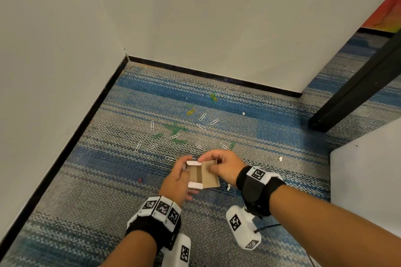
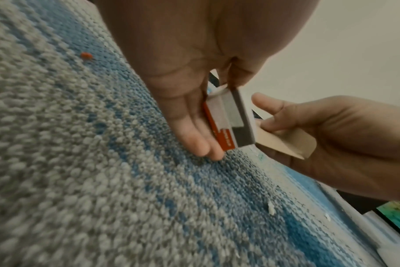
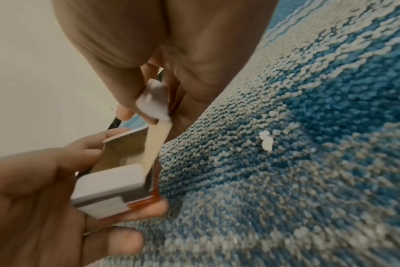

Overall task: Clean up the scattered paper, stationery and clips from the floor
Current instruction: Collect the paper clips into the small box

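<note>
We hold a small cardboard box (image 1: 202, 174) between both hands, low over the carpet (image 1: 121, 180) at the near middle of the scene. Our left hand (image 1: 178, 180) cups the box's left side from beneath: the fingers (image 2: 194, 137) lie together, nearly straight, along its orange-printed face, their tips touching the carpet pile, while the thumb closes over the top edge. So the left grip is a light clamp on the box, fingers below and thumb above. Our right hand (image 1: 221, 168) comes in from the right with its fingers bent, pinching the brown lid flap (image 1: 209, 176), which stands open; the right wrist view shows the thumb and a fingertip pressed on a white end tab (image 3: 152, 102) at the flap's far end. The box's inside is bare brown card, and we cannot tell whether anything lies in it.

Beyond the hands, farther toward the wall corner, the paper clips (image 1: 175, 130) lie scattered on the carpet: white, green and a few yellow ones, apart from the box. Small white paper scraps (image 1: 280, 158) lie to the right, one just near the box's near right corner. A tiny red bit (image 1: 140, 180) sits on the carpet to the left of our left hand.
</note>
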`<action>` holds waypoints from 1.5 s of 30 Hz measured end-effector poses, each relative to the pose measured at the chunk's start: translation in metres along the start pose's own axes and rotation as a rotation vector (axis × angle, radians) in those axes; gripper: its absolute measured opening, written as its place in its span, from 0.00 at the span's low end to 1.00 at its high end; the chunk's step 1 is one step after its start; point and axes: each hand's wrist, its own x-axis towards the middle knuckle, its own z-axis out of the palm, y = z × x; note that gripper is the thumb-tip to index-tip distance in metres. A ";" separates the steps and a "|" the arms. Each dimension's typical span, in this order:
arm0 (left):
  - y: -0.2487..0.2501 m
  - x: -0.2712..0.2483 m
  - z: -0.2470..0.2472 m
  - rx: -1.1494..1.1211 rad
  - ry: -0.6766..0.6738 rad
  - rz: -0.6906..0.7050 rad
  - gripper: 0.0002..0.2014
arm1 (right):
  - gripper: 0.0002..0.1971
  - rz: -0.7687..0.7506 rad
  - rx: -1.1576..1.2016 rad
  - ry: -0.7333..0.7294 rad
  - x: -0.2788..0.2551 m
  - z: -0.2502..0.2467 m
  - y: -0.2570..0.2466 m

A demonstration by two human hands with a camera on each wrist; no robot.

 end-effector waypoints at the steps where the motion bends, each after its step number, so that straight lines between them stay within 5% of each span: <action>1: 0.000 0.002 0.001 0.057 0.038 0.030 0.12 | 0.21 -0.005 -0.009 0.000 0.001 0.000 -0.002; 3: -0.002 0.005 0.000 0.165 0.090 0.110 0.02 | 0.23 -0.031 0.009 -0.019 0.003 0.001 -0.006; 8: -0.004 0.003 -0.005 0.411 0.140 0.163 0.11 | 0.17 -0.104 -0.172 0.036 0.009 0.004 -0.009; 13: -0.012 -0.001 0.001 0.487 -0.032 0.146 0.11 | 0.13 -0.189 -0.367 -0.026 0.014 0.012 -0.021; 20: -0.010 0.003 -0.008 0.520 -0.037 0.131 0.10 | 0.14 -0.077 -0.306 -0.169 0.016 0.006 -0.023; 24: 0.015 0.022 -0.035 0.536 0.001 0.137 0.04 | 0.06 -0.089 -0.120 0.171 0.041 -0.032 -0.031; 29: 0.058 0.081 -0.063 0.728 0.182 0.294 0.05 | 0.10 -0.038 -0.497 0.500 0.082 -0.103 -0.026; 36: 0.114 0.164 -0.071 0.978 0.115 0.341 0.04 | 0.19 0.115 -0.985 0.283 0.117 -0.147 -0.016; 40: 0.123 0.199 -0.068 0.960 0.185 0.328 0.11 | 0.10 0.015 -0.885 0.333 0.124 -0.145 -0.010; 45: 0.122 0.223 -0.049 1.012 0.121 0.256 0.20 | 0.15 0.030 -0.807 0.336 0.132 -0.144 -0.017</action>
